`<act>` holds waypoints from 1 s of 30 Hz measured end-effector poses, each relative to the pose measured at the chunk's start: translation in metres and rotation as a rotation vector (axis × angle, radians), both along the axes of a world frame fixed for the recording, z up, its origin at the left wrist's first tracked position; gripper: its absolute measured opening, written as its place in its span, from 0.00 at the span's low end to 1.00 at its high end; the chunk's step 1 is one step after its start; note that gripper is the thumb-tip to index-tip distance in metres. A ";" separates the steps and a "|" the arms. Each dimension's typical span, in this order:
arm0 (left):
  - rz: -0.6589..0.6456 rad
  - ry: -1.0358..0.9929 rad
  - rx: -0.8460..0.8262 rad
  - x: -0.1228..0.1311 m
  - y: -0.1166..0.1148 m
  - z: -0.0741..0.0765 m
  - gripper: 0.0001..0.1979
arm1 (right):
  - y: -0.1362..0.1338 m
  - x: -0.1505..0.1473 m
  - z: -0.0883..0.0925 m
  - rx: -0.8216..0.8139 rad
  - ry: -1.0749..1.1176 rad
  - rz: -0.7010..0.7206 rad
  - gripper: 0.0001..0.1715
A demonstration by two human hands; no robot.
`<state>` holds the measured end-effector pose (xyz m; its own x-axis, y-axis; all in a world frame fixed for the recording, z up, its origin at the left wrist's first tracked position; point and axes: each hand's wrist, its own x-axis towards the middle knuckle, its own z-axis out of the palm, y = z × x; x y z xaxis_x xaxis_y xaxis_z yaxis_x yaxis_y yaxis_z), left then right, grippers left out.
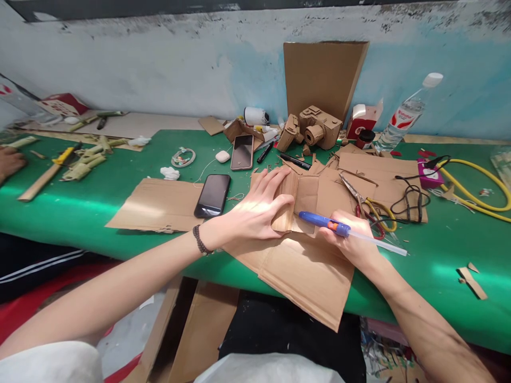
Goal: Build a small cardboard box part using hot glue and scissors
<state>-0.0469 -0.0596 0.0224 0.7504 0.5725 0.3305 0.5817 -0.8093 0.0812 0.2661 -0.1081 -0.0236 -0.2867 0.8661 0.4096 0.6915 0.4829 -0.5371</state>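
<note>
My left hand (263, 205) lies with fingers and thumb around a small folded cardboard piece (286, 208), holding it down on larger cardboard. In my right hand (353, 242) is a blue glue gun (319, 219). A clear glue stick (381, 245) juts from its back end, and its nozzle points left, close to a squarish cardboard flap (307, 196) beside the folded piece. Beneath both hands, a large creased cardboard sheet (307, 271) overhangs the table's front edge. Right of the glue gun are scissors (357, 194) with yellow and red handles.
Two phones (213, 196) lie left of the cardboard. A cardboard camera model (321, 127) stands at the back, near a water bottle (407, 117). Yellow cable (489, 178) loops at right. Another person's hand (10, 162) is at far left, near a yellow cutter (64, 155).
</note>
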 end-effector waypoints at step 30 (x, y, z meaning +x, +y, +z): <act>-0.034 0.049 0.006 0.006 -0.009 0.007 0.34 | 0.003 0.000 0.006 0.084 0.129 -0.002 0.21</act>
<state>-0.0409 -0.0687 0.0295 0.7845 0.5447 0.2965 0.5572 -0.8289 0.0488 0.2665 -0.1050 -0.0172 -0.2250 0.8277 0.5141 0.6203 0.5286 -0.5795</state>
